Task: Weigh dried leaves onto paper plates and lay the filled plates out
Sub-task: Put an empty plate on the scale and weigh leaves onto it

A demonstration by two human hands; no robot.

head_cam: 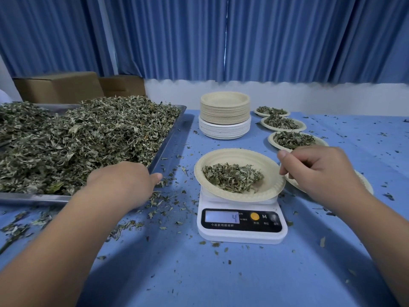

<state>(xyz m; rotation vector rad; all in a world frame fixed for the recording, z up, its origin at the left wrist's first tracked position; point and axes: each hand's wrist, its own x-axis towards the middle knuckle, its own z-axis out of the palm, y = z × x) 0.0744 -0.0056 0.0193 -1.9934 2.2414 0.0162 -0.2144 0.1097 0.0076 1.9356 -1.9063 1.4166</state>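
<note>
Beige moulded paper, round and ribbed at the rim: one paper plate (212, 157) sits on the white plastic scale (242, 237), whose display faces the person and reads 4. The dried leaves (232, 177) on it form a crumpled, grey-green heap, longer than it is deep, running left to right across the plate.

Right of the scale, three filled plates (285, 124) line up in a row that leads away toward the blue curtain (287, 41). A fourth plate (366, 183), nearest, is mostly hidden under the right hand (314, 171).

That hand's fingers curl at the weighed plate's right rim with the thumb raised; I cannot tell whether they grip it.

Behind the scale stands one stack of plates (225, 114), tan over white. Left of the scale, a steel tray (172, 142) carries a heap of loose leaves (88, 138). The left hand (124, 185) rests at its near corner, back upward, fingers hidden, so its grip cannot be told.
</note>
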